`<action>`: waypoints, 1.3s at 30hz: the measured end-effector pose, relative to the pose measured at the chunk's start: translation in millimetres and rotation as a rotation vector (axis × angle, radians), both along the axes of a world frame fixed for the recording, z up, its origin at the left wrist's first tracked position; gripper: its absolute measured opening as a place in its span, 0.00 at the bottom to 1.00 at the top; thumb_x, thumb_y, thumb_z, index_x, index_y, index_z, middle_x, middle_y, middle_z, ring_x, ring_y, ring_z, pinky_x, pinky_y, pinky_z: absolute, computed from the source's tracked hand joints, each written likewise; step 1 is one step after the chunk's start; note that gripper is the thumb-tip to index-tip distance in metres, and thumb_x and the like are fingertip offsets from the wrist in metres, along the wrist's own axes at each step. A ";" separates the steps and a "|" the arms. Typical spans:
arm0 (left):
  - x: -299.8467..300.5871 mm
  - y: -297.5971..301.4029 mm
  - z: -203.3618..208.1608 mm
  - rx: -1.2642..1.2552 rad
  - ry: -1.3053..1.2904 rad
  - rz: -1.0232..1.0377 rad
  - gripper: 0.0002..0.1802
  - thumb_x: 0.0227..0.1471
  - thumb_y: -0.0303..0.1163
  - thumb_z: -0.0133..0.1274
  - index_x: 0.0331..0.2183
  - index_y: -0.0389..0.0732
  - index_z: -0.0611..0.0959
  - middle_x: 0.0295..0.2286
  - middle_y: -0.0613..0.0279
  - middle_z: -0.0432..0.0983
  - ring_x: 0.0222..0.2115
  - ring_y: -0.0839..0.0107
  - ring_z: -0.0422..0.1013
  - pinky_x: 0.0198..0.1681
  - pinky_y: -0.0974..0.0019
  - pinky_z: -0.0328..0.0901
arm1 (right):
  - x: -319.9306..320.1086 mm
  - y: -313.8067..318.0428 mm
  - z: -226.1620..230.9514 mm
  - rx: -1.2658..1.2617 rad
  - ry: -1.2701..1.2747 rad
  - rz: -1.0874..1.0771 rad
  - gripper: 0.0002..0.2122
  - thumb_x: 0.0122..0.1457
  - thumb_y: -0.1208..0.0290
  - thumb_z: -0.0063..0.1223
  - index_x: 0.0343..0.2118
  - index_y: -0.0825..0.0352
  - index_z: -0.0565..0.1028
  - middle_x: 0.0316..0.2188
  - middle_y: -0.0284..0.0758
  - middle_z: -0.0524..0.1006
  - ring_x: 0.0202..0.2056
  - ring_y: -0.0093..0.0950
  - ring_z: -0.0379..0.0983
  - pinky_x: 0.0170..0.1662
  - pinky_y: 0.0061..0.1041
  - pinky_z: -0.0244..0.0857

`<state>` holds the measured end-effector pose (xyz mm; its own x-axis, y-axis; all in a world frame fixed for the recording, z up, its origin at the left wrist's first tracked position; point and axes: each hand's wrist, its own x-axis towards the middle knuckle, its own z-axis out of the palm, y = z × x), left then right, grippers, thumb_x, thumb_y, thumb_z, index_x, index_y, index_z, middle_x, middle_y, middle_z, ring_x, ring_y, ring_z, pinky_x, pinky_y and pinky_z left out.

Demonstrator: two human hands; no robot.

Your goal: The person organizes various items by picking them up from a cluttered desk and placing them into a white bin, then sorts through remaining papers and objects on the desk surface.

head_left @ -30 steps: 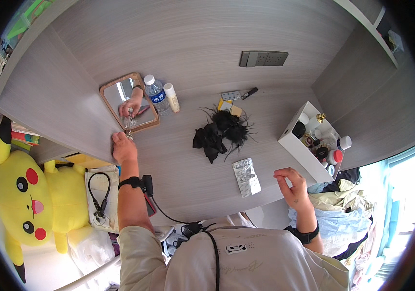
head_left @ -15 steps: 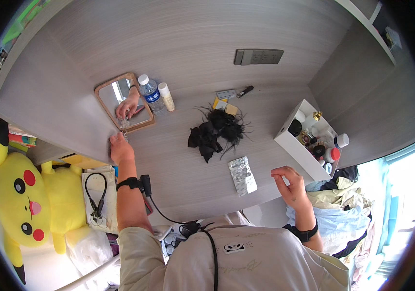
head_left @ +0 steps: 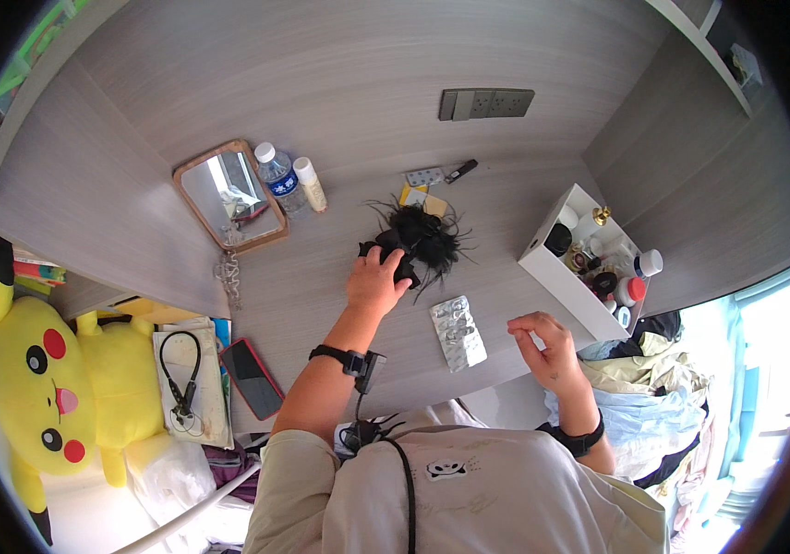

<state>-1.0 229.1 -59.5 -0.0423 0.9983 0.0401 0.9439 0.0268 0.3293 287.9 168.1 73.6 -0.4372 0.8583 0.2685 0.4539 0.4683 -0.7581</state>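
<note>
My left hand (head_left: 377, 285) is closed over a black bow (head_left: 403, 270), fingers on top and thumb at its right side. The bow is joined to or lies against a tuft of black hair (head_left: 434, 233) with loose strands; the hand hides part of the bow. My right hand (head_left: 550, 348) hovers by the desk's front edge, fingers drawn together and nothing seen in them. Left of it lies a silver blister pack (head_left: 458, 333). A clear looped plastic piece (head_left: 229, 280) sits below the framed mirror (head_left: 236, 205).
A water bottle (head_left: 279, 177) and a white-capped tube (head_left: 310, 184) stand beside the mirror. At right is a white box (head_left: 566, 295) of jars and bottles. Behind the hair lie small packets (head_left: 423, 200) and a black stick (head_left: 461, 171). A phone (head_left: 252, 379) rests at front left.
My left hand has left the clear looped piece by the mirror and swung right onto the black bow, uncovering the phone. My right hand has hardly moved.
</note>
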 end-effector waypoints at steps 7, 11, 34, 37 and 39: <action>-41.6 1.2 -2.5 0.275 -0.242 0.063 0.10 0.33 0.26 0.57 0.26 0.44 0.78 0.30 0.52 0.70 0.34 0.51 0.68 0.36 0.55 0.66 | 9.5 -5.0 -0.9 -0.033 0.002 -0.085 0.08 0.50 0.86 0.50 0.33 0.70 0.75 0.27 0.39 0.76 0.31 0.35 0.73 0.36 0.28 0.66; -127.2 -18.0 15.0 0.291 -0.094 0.210 0.11 0.33 0.24 0.57 0.27 0.43 0.79 0.30 0.52 0.71 0.33 0.51 0.70 0.36 0.54 0.66 | 14.1 -4.8 -1.6 -0.026 0.005 -0.101 0.08 0.50 0.86 0.50 0.33 0.70 0.76 0.27 0.39 0.77 0.31 0.34 0.73 0.36 0.28 0.66; -105.7 -21.6 35.0 0.212 -0.036 0.117 0.20 0.46 0.31 0.54 0.45 0.47 0.75 0.45 0.54 0.70 0.47 0.54 0.65 0.50 0.54 0.60 | 15.7 -2.6 -8.4 0.000 -0.009 -0.054 0.07 0.50 0.84 0.51 0.33 0.70 0.75 0.28 0.39 0.76 0.31 0.36 0.73 0.36 0.29 0.66; -28.3 7.4 45.0 0.058 -0.250 -0.116 0.20 0.48 0.31 0.52 0.45 0.44 0.74 0.44 0.56 0.70 0.45 0.55 0.67 0.46 0.55 0.65 | 18.1 -2.0 -8.2 0.006 0.016 -0.056 0.07 0.50 0.84 0.51 0.33 0.70 0.75 0.29 0.39 0.77 0.31 0.36 0.73 0.36 0.29 0.66; 5.2 26.2 34.4 0.100 -0.240 -0.166 0.19 0.48 0.30 0.52 0.45 0.45 0.75 0.45 0.58 0.70 0.44 0.55 0.68 0.44 0.56 0.67 | 15.8 -2.1 -3.2 0.010 0.012 -0.056 0.07 0.50 0.84 0.51 0.33 0.70 0.75 0.29 0.39 0.77 0.31 0.36 0.73 0.36 0.29 0.66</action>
